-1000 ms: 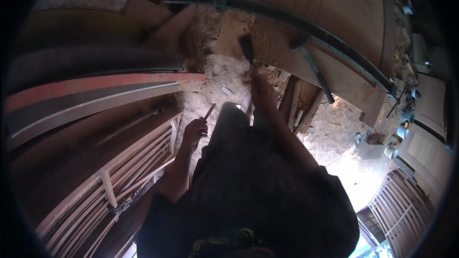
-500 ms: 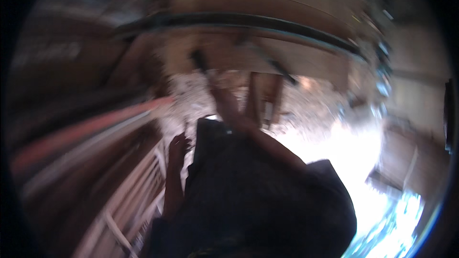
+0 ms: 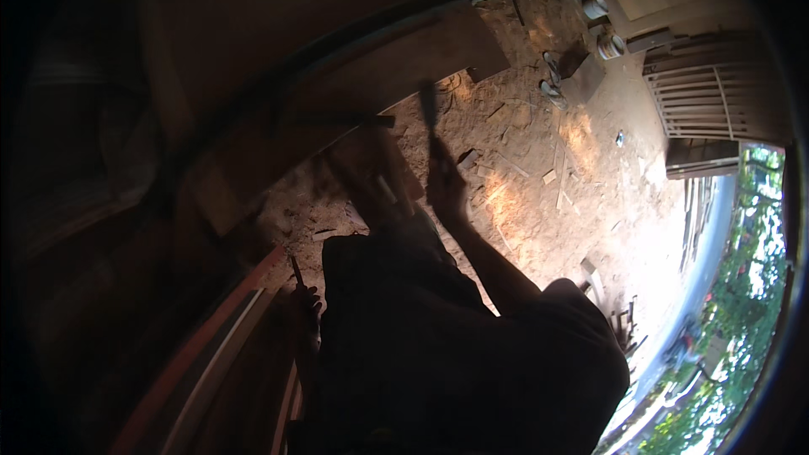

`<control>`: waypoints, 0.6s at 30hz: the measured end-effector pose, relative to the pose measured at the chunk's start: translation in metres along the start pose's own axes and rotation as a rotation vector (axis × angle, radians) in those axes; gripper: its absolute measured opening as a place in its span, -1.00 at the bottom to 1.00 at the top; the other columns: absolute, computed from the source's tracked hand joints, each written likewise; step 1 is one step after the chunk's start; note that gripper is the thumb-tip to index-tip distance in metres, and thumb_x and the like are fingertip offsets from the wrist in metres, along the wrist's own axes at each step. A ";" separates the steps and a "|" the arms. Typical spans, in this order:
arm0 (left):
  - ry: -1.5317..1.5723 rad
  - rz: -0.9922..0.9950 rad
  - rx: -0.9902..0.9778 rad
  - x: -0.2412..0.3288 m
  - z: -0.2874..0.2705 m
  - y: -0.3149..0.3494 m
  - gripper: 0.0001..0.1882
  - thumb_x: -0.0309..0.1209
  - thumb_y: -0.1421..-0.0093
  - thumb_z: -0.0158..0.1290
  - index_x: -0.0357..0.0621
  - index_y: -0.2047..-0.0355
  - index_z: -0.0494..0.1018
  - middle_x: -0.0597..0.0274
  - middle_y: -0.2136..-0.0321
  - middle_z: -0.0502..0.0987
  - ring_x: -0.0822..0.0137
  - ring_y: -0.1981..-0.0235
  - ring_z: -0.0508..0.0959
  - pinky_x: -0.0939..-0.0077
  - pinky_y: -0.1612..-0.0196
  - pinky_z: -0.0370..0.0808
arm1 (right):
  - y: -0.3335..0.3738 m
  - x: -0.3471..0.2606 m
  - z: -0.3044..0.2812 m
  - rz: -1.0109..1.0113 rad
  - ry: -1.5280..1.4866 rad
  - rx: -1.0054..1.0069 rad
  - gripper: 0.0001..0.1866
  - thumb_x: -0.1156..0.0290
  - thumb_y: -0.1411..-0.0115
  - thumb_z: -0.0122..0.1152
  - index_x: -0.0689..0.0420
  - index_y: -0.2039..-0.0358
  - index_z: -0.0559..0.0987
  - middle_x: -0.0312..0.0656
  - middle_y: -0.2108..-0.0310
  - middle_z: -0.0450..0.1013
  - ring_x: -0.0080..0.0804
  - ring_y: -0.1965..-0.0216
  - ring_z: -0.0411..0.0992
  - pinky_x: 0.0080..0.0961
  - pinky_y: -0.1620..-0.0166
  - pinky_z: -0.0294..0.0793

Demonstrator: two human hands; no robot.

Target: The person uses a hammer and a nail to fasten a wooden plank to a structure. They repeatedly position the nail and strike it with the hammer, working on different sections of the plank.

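Note:
My right hand (image 3: 447,190) reaches forward in the middle, its fingers closed round a dark, slim-handled tool (image 3: 429,105) with a wider far end. Blur and shade hide its exact kind. Low on the left, my left hand (image 3: 310,302) is closed round a thin dark stick-like piece (image 3: 296,270) that points up and away. Ahead of both hands runs a shaded wooden work surface (image 3: 447,42). A short dark bar (image 3: 358,120) juts at its near edge, left of the right hand's tool.
Long boards, one reddish (image 3: 223,320), lie beside my left arm. Wood scraps (image 3: 549,177) litter the earthen floor (image 3: 522,143). Buckets (image 3: 610,44), a pair of shoes (image 3: 552,88) and a slatted wooden frame (image 3: 695,93) are at the far right. Green foliage (image 3: 750,312) shows outside, past bright daylight.
The view has swung rightward, bringing more floor and the outdoors into sight. My right hand still grips its dark tool, now farther right in the picture. The left stays low beside the boards.

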State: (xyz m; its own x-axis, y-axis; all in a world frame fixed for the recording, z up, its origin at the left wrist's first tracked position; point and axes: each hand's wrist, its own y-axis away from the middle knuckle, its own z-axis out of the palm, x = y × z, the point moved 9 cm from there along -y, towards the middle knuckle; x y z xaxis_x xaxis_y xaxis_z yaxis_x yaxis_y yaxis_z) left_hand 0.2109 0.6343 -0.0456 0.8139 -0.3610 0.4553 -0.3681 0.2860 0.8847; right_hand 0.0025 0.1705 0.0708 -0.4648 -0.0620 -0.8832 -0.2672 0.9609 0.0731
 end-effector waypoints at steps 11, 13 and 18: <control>-0.169 0.102 -0.128 0.050 0.061 -0.041 -0.72 -0.37 -0.42 -0.02 -0.23 -0.05 0.42 0.06 0.10 0.58 0.32 0.21 0.60 0.40 0.19 0.59 | -0.147 0.004 -0.051 0.024 0.052 -0.003 -0.44 0.38 -0.43 -0.05 -0.02 -0.43 0.21 0.03 -0.28 0.36 -0.07 -0.26 0.38 -0.26 -0.16 0.46; -0.362 0.191 0.029 0.082 0.113 0.014 -0.73 -0.33 -0.44 -0.03 -0.19 -0.04 0.43 0.13 0.15 0.57 0.35 0.25 0.59 0.40 0.20 0.59 | -0.139 0.012 -0.054 0.031 0.021 -0.030 -0.40 0.43 -0.42 -0.08 -0.02 -0.45 0.16 0.06 -0.30 0.32 -0.07 -0.29 0.35 -0.25 -0.21 0.43; -0.189 0.091 0.123 0.039 0.104 0.005 -0.66 -0.34 -0.41 0.01 -0.23 -0.12 0.41 0.03 0.09 0.60 0.22 0.15 0.62 0.34 0.06 0.59 | -0.131 0.008 -0.039 -0.110 -0.039 -0.099 -0.40 0.47 -0.40 -0.09 0.01 -0.44 0.18 0.06 -0.31 0.31 -0.03 -0.27 0.37 -0.21 -0.18 0.43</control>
State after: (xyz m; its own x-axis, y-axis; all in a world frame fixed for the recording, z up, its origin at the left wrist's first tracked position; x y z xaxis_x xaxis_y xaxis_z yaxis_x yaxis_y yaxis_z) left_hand 0.1942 0.5293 -0.0125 0.6808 -0.5016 0.5338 -0.4974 0.2185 0.8396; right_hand 0.0005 0.0336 0.0725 -0.3959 -0.1528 -0.9055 -0.3969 0.9176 0.0187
